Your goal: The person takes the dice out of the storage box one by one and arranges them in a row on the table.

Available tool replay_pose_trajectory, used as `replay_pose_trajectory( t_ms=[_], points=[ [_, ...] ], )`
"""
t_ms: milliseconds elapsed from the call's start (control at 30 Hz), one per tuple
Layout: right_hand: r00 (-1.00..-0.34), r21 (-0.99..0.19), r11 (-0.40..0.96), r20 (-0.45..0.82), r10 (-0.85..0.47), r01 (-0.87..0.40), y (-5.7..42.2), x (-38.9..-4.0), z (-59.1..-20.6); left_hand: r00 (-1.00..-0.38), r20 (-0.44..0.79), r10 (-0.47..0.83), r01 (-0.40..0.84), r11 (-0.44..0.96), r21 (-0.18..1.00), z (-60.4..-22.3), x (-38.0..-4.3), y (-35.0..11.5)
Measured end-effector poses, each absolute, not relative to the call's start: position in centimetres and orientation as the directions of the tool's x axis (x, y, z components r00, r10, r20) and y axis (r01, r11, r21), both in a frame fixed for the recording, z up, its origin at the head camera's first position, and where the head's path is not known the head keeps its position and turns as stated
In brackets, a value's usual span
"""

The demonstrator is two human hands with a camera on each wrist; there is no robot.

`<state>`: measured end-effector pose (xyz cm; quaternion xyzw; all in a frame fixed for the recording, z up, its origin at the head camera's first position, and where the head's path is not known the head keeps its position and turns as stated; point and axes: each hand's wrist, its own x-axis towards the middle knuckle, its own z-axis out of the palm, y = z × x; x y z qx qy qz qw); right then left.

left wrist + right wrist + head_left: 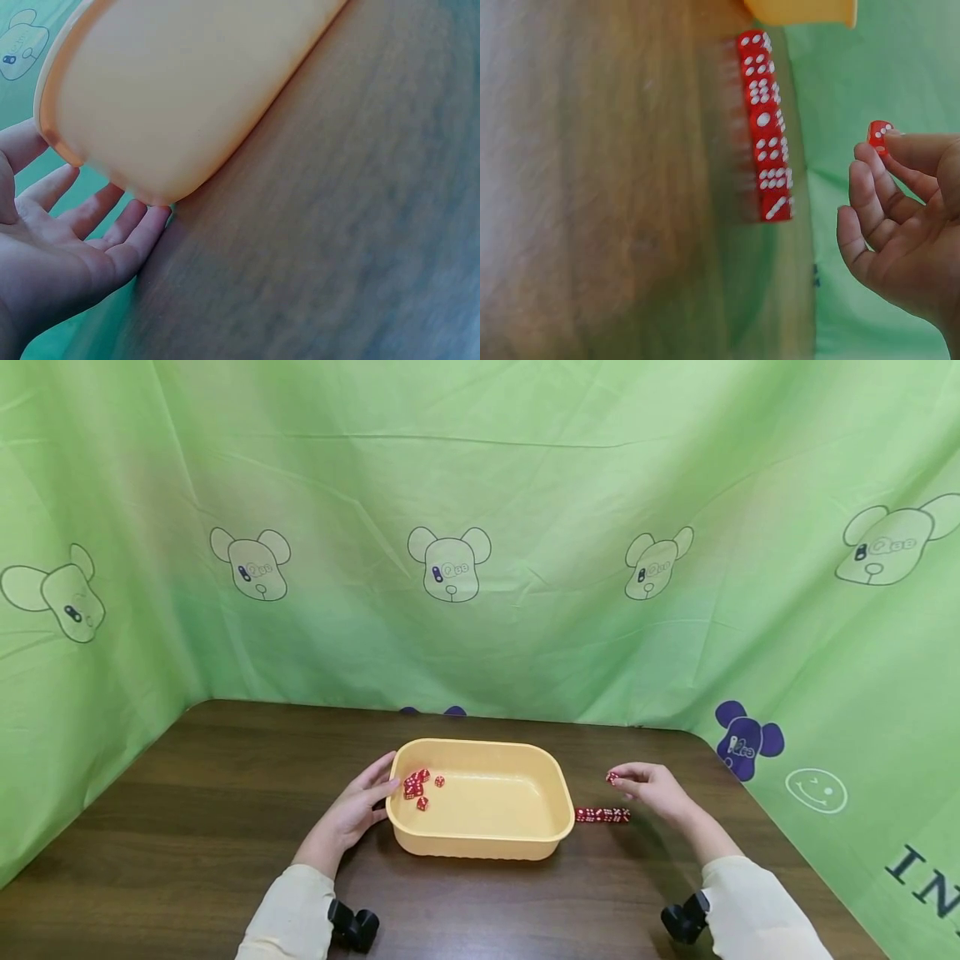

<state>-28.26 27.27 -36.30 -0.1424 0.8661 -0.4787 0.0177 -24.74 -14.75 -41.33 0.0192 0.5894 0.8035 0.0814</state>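
Observation:
A yellow plastic basin (480,850) stands on the table, with several red dice (413,789) at the left end of its floor. My left hand (352,806) holds that end, thumb at the rim and fingertips against the outer wall (142,127). Above the table to the right, my right hand (652,787) pinches one red die (880,135) between thumb and fingertips. The other fingers (864,199) of this hand are loosely bent. Just below the held die, in the head view, a straight row of red dice (602,815) extends rightward from the basin's right side.
The dark wooden table (187,827) carries the basin and the dice. A green cloth (555,635) printed with mouse-like heads hangs behind the table and along both sides. Black wrist cameras (352,927) sit at both cuffs.

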Motion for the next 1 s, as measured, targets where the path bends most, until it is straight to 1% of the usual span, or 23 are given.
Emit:
replay_pose_trajectory(
  t_ms=[233, 633, 767, 1000],
  points=[
    [-0.971, -0.869, 0.466, 0.065, -0.228, -0.168, 28.6, -27.8, -37.4, -0.986, -0.066, 0.155, -0.11, -0.296, 0.949, -41.3, -24.8, -14.7],
    [-0.988, -0.859, 0.506, -0.002, -0.151, -0.076, 30.8, -27.1, -39.4, -0.983, -0.068, 0.168, -0.115, -0.292, 0.95, -41.4, -24.7, -14.8],
    [-0.989, -0.854, 0.515, 0.002, -0.145, -0.078, 31.1, -27.1, -39.9, -0.984, -0.067, 0.168, -0.115, -0.295, 0.949, -41.4, -24.7, -14.8],
    [-0.986, -0.806, 0.58, 0.025, -0.166, -0.118, 31.2, -27.1, -40.3, -0.984, -0.061, 0.167, -0.109, -0.294, 0.95, -41.4, -24.7, -14.8]
  ],
)
